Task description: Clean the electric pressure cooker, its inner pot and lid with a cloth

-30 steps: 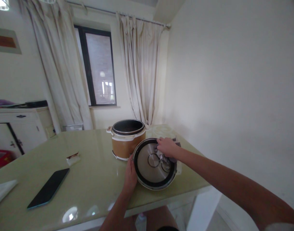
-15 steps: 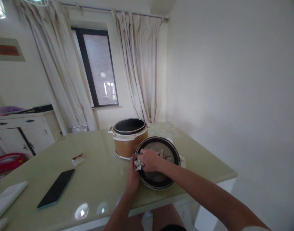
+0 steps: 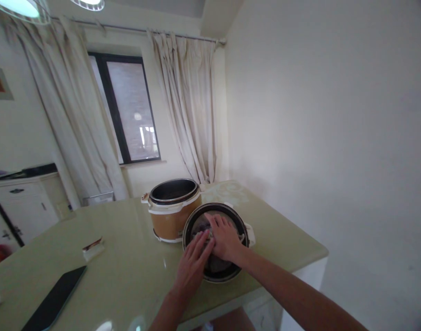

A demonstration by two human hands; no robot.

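Observation:
A round pressure cooker lid [image 3: 220, 272] lies with its dark-rimmed underside up near the table's front edge. My left hand [image 3: 193, 262] reaches over its left side, fingers stretched out toward the middle. Over the centre of the lid, my right hand [image 3: 227, 241] is bent, its fingertips close to the left hand's. Bits of a crumpled whitish cloth [image 3: 210, 235] show between the hands; most of it is hidden under the right fingers. Just behind the lid stands the brown and white pressure cooker [image 3: 172, 220], uncovered, with a dark inner pot.
The pale green table [image 3: 127, 257] carries a dark phone [image 3: 56, 296] and a small whitish packet [image 3: 93, 249] on the left. A plain wall [image 3: 282, 138] rises along the right side. Behind are a curtain [image 3: 186, 101], a window and a white cabinet [image 3: 24, 197].
My left hand has left the lid's left edge and come over its inside, beside the right hand. The right hand has shifted toward the lid's centre. The view has tilted up and turned right.

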